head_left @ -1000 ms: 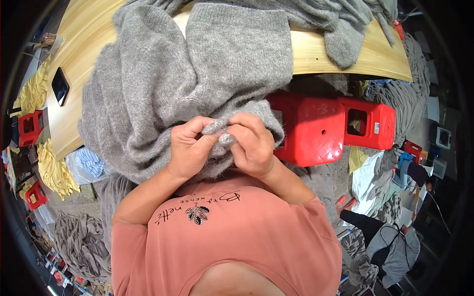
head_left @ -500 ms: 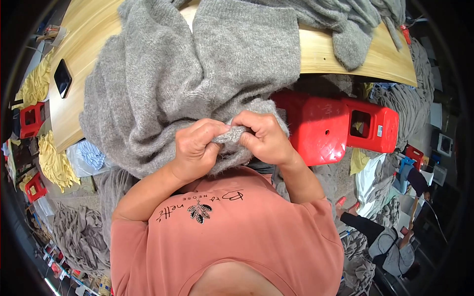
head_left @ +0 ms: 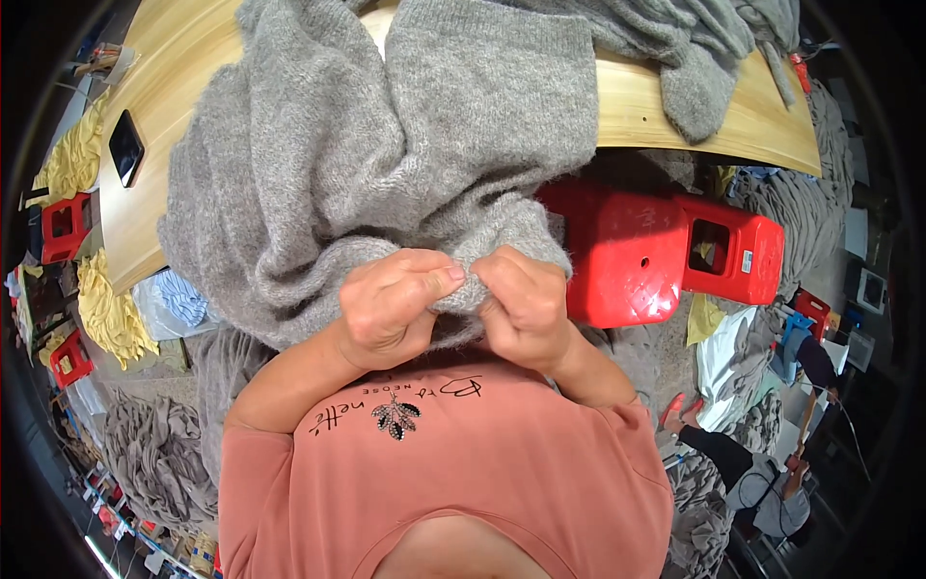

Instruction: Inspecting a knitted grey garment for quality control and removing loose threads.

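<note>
A fuzzy grey knitted garment (head_left: 318, 164) drapes from the table over its near edge toward my lap. My left hand (head_left: 391, 304) pinches a fold of its edge between thumb and fingers. Close beside it, my right hand (head_left: 524, 301) grips the same edge, with thumb and forefinger pressed on the knit. The fingertips of both hands almost meet, and a short bunched piece of knit shows between them. What lies under the curled fingers is hidden.
The wooden table (head_left: 174, 58) carries a dark phone (head_left: 125, 148) at left and more grey knitwear (head_left: 699, 87) at far right. Red plastic stools (head_left: 632, 256) stand at my right. Yellow cloth (head_left: 111, 309) and grey heaps (head_left: 159, 458) lie at left. Another person (head_left: 772, 492) is at lower right.
My hands have turned and drawn closer together on the knit edge, and less of the folded edge shows between them. The garment's main folds lie much the same.
</note>
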The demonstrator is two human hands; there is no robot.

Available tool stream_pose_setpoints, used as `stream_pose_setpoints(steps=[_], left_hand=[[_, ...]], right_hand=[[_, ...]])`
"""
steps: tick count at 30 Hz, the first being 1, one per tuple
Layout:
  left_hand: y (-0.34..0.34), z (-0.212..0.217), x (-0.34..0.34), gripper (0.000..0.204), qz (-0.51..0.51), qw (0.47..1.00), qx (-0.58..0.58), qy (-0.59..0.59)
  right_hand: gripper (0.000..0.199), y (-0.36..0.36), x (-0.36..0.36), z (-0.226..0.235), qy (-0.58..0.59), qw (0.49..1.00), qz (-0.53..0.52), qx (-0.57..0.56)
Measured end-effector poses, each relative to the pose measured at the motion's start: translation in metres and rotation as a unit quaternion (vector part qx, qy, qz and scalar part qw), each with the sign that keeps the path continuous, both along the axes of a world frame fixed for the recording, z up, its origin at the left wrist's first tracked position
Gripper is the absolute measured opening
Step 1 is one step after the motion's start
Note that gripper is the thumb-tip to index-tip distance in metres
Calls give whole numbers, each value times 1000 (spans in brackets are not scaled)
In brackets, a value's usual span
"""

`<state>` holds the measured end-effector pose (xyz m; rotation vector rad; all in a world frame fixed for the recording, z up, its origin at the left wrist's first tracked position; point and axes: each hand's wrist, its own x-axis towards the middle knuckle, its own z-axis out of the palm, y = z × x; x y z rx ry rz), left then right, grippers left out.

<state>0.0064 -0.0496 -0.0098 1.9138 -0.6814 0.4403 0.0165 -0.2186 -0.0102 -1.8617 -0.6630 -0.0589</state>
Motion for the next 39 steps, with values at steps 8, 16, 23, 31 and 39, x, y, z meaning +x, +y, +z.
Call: stream_pose_setpoints(steps=[8,16,23,31,39], left_hand=[[1,-3,-5,33,90,983,89,-134],[9,-12,-4,39,121,976,90,-154],[5,-13,-6,36,129,977,124,-119],[12,-12,-3,33,94,978,113,-147],[9,-7,0,32,42,996,71,-42]], right_hand=[[26,22,5,-1,-134,987,-88,5],[22,25,18,-2,-129,990,-46,14],[23,28,20,-10,-152,987,-48,-32],[31,24,32,-13,-97,993,37,53],[27,8,28,-8,-54,991,125,16]])
